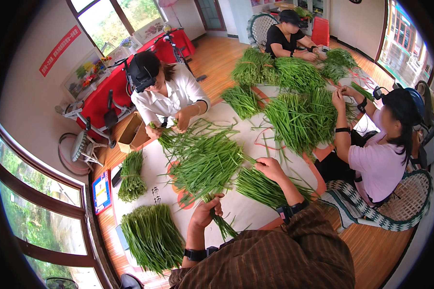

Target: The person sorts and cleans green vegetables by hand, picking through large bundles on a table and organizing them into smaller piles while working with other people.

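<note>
My left hand [207, 210] is closed around a small bunch of garlic chives [222, 225], which slants down toward my body. My right hand [271, 169] pinches a few chive stalks [250, 159] by their ends, at the right edge of a loose heap of chives [206, 162]. Under my right forearm lies another pile of chives [262, 189], partly hidden by the arm. To the left of my left hand, a large, evenly stacked pile of chives [152, 236] rests at the table's near edge.
A tied bundle [132, 177] lies at the table's left. Across the table [217, 112], a person in white [170, 94] handles chives. Two more people, in pink [378, 155] and black [287, 39], sit around large chive piles [300, 119]. Red ties [266, 142] lie loose.
</note>
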### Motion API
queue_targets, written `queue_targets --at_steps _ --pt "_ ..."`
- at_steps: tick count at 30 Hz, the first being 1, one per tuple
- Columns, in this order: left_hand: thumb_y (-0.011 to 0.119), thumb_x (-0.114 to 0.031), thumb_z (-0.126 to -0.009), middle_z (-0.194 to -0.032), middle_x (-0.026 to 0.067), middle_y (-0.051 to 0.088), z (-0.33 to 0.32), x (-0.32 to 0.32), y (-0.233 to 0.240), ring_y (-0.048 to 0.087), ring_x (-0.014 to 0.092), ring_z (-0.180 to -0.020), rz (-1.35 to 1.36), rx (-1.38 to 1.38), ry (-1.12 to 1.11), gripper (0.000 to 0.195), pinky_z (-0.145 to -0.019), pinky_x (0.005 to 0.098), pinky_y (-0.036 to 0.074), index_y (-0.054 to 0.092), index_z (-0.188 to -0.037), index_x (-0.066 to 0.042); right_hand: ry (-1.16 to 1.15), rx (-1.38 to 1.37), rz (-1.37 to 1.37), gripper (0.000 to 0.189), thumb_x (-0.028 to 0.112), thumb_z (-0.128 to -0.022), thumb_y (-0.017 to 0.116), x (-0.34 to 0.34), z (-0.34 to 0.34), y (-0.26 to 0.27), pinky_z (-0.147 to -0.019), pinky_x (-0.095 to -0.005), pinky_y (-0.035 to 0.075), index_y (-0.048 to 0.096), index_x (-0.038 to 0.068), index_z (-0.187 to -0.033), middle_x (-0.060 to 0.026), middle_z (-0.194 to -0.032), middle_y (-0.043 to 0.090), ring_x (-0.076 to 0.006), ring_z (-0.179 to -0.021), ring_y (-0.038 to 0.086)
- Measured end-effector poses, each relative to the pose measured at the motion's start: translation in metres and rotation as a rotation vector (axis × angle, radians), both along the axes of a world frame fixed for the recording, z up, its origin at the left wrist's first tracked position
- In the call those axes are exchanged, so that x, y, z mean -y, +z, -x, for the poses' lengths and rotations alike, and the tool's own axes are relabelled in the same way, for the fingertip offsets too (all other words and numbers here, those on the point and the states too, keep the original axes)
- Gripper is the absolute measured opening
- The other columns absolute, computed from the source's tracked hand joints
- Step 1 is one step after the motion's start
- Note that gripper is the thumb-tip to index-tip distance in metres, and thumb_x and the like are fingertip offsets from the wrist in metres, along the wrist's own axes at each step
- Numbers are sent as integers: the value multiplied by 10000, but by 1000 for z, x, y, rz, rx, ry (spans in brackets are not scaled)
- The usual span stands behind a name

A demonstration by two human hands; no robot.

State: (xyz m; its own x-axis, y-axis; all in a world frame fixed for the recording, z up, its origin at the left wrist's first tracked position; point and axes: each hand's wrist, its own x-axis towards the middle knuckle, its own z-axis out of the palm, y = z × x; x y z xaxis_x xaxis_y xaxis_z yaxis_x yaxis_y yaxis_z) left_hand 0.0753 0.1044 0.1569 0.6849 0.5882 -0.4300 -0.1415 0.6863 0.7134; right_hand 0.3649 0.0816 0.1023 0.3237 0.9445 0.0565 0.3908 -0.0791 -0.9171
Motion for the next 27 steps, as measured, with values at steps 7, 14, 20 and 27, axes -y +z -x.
queue_targets --at_steps 7,14,20,27 --pt "467 -154 -884 -604 -16 335 -9 -4 10 358 111 -523 -102 27 229 350 -563 283 380 408 -1201 -17 334 -333 -54 185 160 -816 575 3 72 52 -503 -232 373 581 -17 -870 -17 -623 558 -49 -561 450" --pt "510 -180 -869 -593 0 437 -8 0 22 424 109 -532 -248 22 342 299 -547 261 401 498 -1114 -8 471 -196 -42 182 198 -816 565 8 128 53 -495 -281 392 579 20 -850 -61 -592 547 -118 -526 490" --pt "461 -203 -894 -785 52 568 5 -1 22 553 163 -695 -255 -129 358 241 -646 300 458 534 -1013 -7 562 -157 21 205 238 -826 544 9 124 55 -506 -322 414 585 38 -803 -104 -612 574 -176 -526 535" --pt "434 -182 -902 -810 86 588 1 2 28 585 193 -782 -224 51 208 199 -711 305 472 515 -942 -5 340 -87 -63 312 320 -855 525 -2 106 74 -484 -283 398 613 21 -850 -76 -602 578 -130 -530 538"
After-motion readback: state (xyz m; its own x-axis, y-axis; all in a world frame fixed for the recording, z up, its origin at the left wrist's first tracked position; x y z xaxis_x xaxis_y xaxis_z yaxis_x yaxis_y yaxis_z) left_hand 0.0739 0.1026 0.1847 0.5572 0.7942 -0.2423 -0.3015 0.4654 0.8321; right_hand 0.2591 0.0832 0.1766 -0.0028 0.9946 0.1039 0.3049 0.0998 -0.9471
